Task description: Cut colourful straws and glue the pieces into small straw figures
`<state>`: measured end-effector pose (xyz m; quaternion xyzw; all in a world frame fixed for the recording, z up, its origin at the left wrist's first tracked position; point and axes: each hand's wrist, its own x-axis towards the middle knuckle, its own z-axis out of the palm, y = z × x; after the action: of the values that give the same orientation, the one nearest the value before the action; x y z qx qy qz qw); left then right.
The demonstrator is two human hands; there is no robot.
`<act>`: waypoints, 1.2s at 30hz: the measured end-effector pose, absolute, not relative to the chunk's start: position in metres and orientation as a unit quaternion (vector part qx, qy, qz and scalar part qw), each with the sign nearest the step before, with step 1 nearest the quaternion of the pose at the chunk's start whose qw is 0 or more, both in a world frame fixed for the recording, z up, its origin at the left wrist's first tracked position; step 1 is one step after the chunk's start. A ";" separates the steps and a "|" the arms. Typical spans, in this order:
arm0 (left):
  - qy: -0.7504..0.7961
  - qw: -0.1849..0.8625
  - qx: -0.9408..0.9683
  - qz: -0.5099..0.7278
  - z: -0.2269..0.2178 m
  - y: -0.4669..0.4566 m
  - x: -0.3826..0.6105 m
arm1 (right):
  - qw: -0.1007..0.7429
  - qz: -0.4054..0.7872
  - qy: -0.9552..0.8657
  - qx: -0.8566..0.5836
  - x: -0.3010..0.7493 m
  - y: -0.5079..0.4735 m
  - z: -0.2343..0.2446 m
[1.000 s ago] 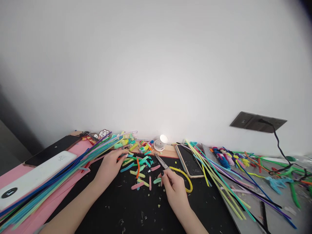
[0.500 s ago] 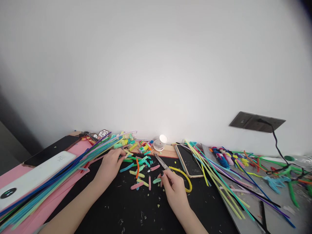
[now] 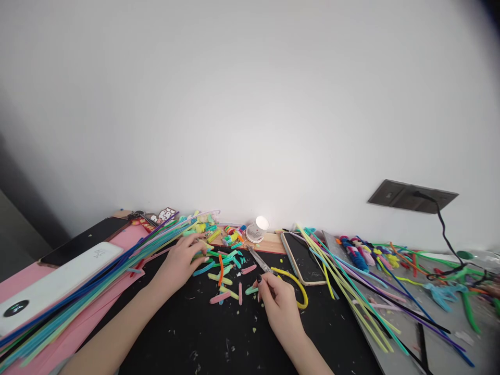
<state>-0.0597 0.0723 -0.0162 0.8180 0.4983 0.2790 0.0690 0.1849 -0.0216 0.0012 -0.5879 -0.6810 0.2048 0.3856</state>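
My left hand [image 3: 185,258] reaches to the back of the black mat, its thumb and fingers apart beside the pile of cut pipe cleaner pieces [image 3: 232,258]. No piece shows plainly in its grasp. My right hand [image 3: 279,304] is closed in a pinch at a short green pipe cleaner piece [image 3: 252,290], low over the mat. Right behind its knuckles are the scissors [image 3: 260,260], blades pointing away to the left and handles hidden. A bent yellow pipe cleaner [image 3: 300,286] curves beside that hand. Pink, orange and pale green pieces [image 3: 222,291] lie between my hands.
Long pipe cleaners lie in a bundle [image 3: 117,278] at left, beside a white device [image 3: 58,286], and in another [image 3: 351,281] at right. A paper cup [image 3: 257,229] and a phone [image 3: 302,258] sit near the wall. Small pipe cleaner dolls [image 3: 359,252] lie at right.
My left hand's thumb and fingers have spread apart, where they were pinched at a pale piece before. My right hand has hardly moved.
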 end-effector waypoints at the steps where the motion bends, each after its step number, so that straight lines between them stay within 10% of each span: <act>1: 0.494 0.061 0.826 0.265 -0.017 0.072 -0.060 | 0.383 0.206 -0.682 -0.589 0.185 -0.022 0.002; 36: 0.366 0.358 0.825 0.238 0.018 0.016 -0.002 | 0.402 0.320 -0.658 -0.551 0.177 -0.017 -0.008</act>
<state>-0.0023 0.0157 0.0183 0.8252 0.3664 0.2381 0.3579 0.1769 -0.0175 -0.0075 -0.5506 -0.6580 0.3200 0.4019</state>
